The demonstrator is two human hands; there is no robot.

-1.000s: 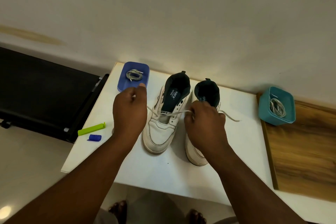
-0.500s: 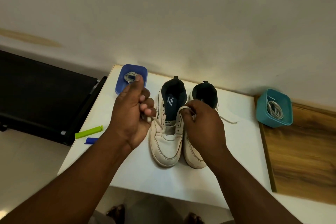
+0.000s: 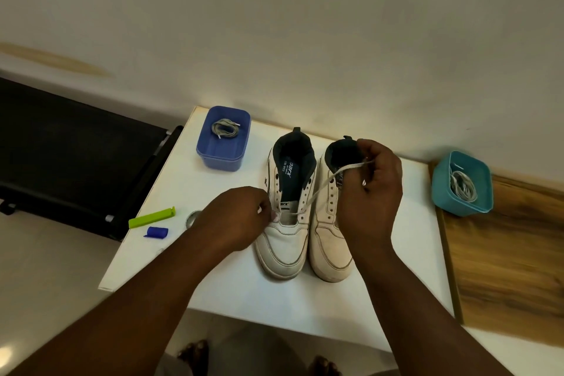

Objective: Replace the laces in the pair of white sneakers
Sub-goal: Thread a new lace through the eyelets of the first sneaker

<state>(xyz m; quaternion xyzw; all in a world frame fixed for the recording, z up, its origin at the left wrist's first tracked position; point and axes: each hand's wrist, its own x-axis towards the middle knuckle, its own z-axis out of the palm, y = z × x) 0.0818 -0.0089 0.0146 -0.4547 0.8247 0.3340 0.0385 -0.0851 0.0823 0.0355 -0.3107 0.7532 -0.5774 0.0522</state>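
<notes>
The white sneakers stand side by side, toes toward you, in the middle of the white desk (image 3: pixel 305 308), and by the look of it the job is still in its early part. Your left hand (image 3: pixel 241 220) is curled at the lowest eyelets of the left sneaker (image 3: pixel 282 249), apparently pinching a lace end there, though what it grips is mostly hidden. Your right hand (image 3: pixel 370 192) pinches the white lace (image 3: pixel 317 192), which runs taut from those bottom eyelets up over the right sneaker (image 3: pixel 331 250). Every higher eyelet on the left sneaker looks bare, and the right sneaker shows no lace at all. Farther back, the blue tub (image 3: pixel 222 156) holds a grey lace coil (image 3: pixel 224 129) and the teal tub (image 3: pixel 460 201) holds pale laces (image 3: pixel 462 189). I would judge that nearly all the threading remains.
</notes>
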